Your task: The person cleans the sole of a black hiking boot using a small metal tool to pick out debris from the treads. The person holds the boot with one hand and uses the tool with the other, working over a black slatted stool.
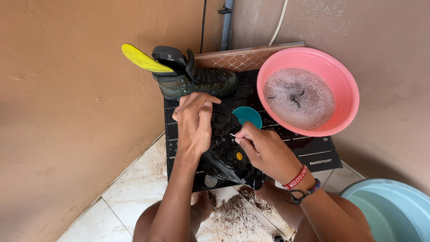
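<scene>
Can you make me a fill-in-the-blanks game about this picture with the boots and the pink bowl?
1. The left hand holds a black boot with its ____ turned up.
2. The right hand pokes the boot with a thin ____.
3. The pink basin holds ____ water.
4. A ____ insole sticks out of the other boot.

Missing words: sole; stick; foamy; yellow
</scene>
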